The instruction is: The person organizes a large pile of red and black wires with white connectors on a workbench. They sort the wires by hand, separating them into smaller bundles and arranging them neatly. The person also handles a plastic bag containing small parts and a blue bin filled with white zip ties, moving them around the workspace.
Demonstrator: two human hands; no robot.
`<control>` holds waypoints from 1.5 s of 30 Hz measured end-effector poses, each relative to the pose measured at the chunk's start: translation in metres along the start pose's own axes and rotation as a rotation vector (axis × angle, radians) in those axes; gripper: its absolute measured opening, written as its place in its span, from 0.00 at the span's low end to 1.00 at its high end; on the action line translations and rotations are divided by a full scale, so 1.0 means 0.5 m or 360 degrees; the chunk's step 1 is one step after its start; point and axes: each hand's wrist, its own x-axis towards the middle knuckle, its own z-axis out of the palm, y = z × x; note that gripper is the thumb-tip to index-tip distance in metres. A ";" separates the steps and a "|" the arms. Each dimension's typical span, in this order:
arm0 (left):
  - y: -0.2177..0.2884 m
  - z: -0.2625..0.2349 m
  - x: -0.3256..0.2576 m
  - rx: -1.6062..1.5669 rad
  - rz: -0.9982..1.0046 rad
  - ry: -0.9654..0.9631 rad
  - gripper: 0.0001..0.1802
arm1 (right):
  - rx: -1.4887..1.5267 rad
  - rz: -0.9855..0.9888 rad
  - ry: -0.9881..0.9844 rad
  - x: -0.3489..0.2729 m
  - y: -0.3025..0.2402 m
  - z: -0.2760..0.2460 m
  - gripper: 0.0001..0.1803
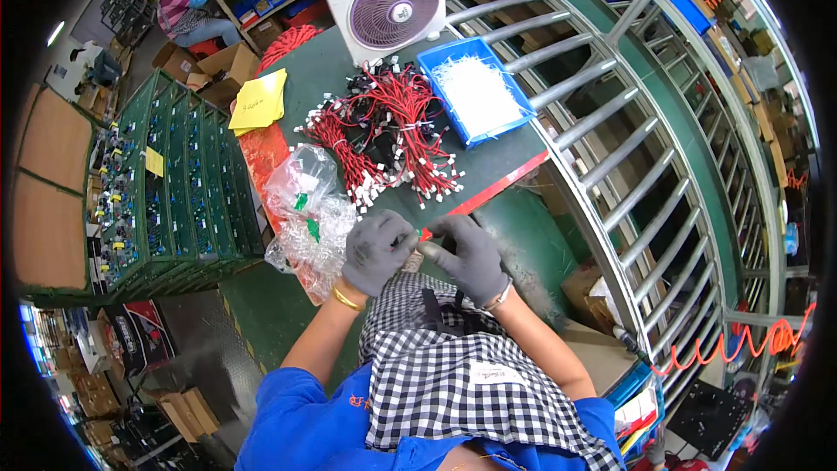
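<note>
My left hand [377, 253], in a grey glove, is closed with its fingertips pinched together in front of my apron. My right hand [471, 260], gloved the same way, meets it with thumb and forefinger pressed together. A speck of red shows between the fingertips; whether it is a held part or the table's red edge I cannot make out. Just beyond lie bundles of red and black wires [410, 113] with small white connectors. Crumpled clear plastic bags [323, 231] with green bits lie beside my left hand.
On the green table [312, 65] stand a white fan [397, 9], a blue bin [501, 132] of thin white strips [475, 87], and yellow paper sheets [260, 103]. A roller conveyor [610, 139] curves along the right. Green racks [183, 174] stand left; another person [192, 4] sits far left.
</note>
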 end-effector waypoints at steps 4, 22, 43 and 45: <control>-0.015 -0.008 -0.022 0.0081 -0.0003 0.0054 0.07 | -0.0075 -0.0084 -0.0064 0.017 0.004 0.039 0.12; -0.380 -0.170 -0.131 0.0288 -0.1129 0.0671 0.24 | 0.0847 0.0814 -0.0610 0.140 0.119 0.211 0.14; -0.455 -0.232 -0.107 0.0827 -0.0523 0.0272 0.10 | 0.0327 0.0350 -0.0634 0.275 0.114 0.377 0.09; -0.431 -0.210 -0.154 0.0976 -0.0414 0.0151 0.09 | 0.0207 0.0292 -0.0756 0.282 0.114 0.408 0.10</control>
